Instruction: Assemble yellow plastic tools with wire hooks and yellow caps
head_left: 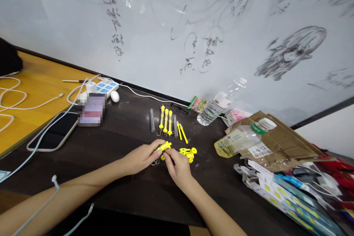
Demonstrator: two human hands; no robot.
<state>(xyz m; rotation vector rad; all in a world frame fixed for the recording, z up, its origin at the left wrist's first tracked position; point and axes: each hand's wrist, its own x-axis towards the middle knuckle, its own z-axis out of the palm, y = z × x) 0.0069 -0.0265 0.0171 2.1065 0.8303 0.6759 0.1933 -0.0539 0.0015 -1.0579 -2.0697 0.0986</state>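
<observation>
My left hand (142,158) and my right hand (178,166) meet over the dark table (118,147), both pinching one small yellow plastic part (165,146) between the fingertips. Thin wire hooks lie under my left fingers. A loose heap of yellow parts (188,152) lies just right of my right hand. Behind the hands, a row of yellow assembled pieces (166,119) and clear tubes (152,120) lies side by side on the table.
A phone (54,134) and white cables lie at the left, with a power strip (103,87) behind. Two plastic bottles (214,108) (239,138), a cardboard piece (279,142) and packets (290,195) crowd the right. Glasses (179,108) rest by the whiteboard wall.
</observation>
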